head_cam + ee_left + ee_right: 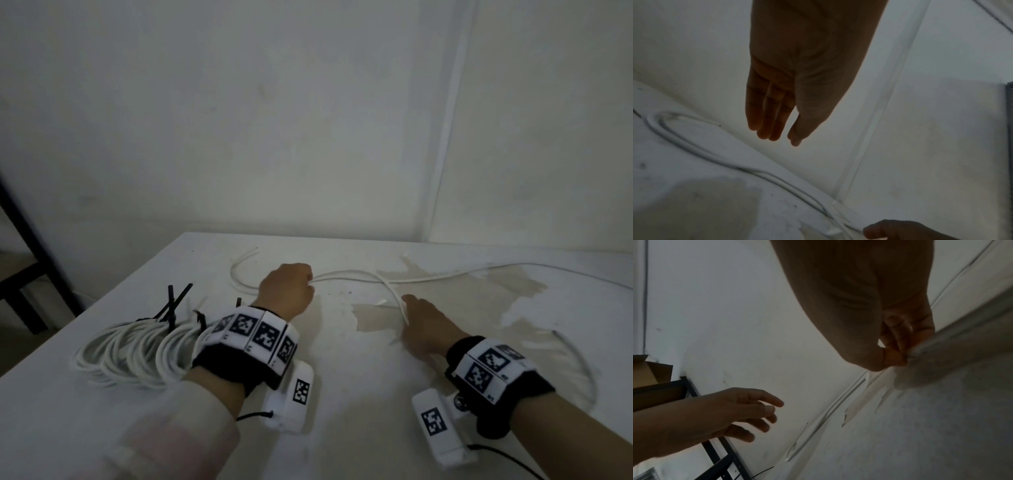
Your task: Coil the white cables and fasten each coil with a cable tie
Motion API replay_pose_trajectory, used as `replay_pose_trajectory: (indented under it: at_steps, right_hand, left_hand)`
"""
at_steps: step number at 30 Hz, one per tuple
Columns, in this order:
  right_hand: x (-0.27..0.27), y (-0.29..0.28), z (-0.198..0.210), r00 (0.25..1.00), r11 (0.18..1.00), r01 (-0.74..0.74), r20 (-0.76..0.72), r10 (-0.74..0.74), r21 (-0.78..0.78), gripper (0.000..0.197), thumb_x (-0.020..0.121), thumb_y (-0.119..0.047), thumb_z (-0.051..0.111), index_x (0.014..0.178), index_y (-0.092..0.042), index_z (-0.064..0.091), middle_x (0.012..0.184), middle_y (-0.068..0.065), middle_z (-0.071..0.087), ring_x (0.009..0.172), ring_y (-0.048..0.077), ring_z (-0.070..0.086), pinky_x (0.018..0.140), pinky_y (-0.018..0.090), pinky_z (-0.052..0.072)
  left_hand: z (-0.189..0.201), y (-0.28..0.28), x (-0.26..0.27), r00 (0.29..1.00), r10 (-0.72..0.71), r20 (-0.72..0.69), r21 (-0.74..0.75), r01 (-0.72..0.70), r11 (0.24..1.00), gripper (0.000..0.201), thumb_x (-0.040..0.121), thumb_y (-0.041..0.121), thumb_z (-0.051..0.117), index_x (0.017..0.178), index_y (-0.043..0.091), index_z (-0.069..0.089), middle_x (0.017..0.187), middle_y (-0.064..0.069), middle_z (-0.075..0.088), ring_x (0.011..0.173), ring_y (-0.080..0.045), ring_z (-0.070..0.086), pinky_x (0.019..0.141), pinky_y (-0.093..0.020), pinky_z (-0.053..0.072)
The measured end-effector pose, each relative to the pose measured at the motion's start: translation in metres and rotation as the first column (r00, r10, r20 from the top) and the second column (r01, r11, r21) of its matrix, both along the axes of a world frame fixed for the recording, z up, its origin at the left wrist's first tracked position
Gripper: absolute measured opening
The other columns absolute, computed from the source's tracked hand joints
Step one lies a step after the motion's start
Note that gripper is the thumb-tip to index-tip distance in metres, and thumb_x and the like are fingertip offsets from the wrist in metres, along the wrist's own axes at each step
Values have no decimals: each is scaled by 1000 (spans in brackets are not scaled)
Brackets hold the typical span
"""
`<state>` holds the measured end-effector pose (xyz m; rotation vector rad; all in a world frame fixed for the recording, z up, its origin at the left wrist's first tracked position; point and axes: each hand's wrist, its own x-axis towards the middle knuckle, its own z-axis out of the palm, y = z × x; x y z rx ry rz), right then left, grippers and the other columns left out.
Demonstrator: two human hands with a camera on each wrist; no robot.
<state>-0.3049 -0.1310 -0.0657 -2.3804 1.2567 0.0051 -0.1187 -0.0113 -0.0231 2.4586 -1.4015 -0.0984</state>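
Observation:
A long loose white cable (346, 274) lies across the white table (342, 377), looped at its far left end (694, 149). My left hand (291, 287) hovers over that cable near the loop, its fingers (772, 113) straight and holding nothing. My right hand (421, 322) is lower on the table, thumb and fingers (898, 353) pinching a strand of the cable that crosses toward me. Several finished white coils (137, 346) with black cable ties (174, 305) lie at the left, partly hidden by my left wrist.
The table top has peeled brownish patches (445, 294) around my right hand. White walls meet in a corner behind the table. A black metal shelf frame (27, 240) stands off the table's left edge, with a cardboard box (649, 369) on it.

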Motion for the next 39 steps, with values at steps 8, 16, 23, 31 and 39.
replay_pose_trajectory:
  at_steps: [8,16,23,31,39]
  right_hand:
    - [-34,-36,12,993,991,90,83,-82,-99,35,98,-20,34,132,-19,42,127,15,41,111,33,48,88,31,37]
    - [-56,-62,21,957,954,196,256,-135,-229,30,98,-18,35,121,-16,53,116,14,54,104,30,53,81,31,38]
    - [-68,-77,34,963,886,206,249,-107,-415,26,99,-24,36,114,-17,57,101,9,56,86,26,55,65,29,33]
    - [-65,-80,38,995,838,-4,-82,-49,-545,44,96,-16,38,139,-20,29,137,3,41,112,22,50,82,31,37]
    - [-28,-54,50,894,835,-91,324,309,-543,73,76,-76,-2,138,-37,-4,157,-2,11,143,24,15,111,43,17]
  left_hand:
    - [-27,-37,19,981,196,-3,211,-191,959,33,96,3,34,125,1,48,133,-17,50,120,-28,52,94,-31,41]
    - [-53,-52,38,963,230,142,308,-264,914,30,96,6,33,121,2,50,129,-16,48,118,-30,50,97,-33,41]
    - [-41,-55,31,909,235,344,206,-318,926,33,99,19,30,129,14,44,132,-11,45,126,-30,37,102,-39,33]
    - [13,-64,-4,990,-1,140,-377,55,925,37,99,34,29,109,11,56,89,-8,53,76,-25,51,63,-32,35]
    - [35,-52,-61,955,-166,244,-519,273,810,35,96,39,36,110,20,61,85,0,56,77,-20,55,61,-28,36]
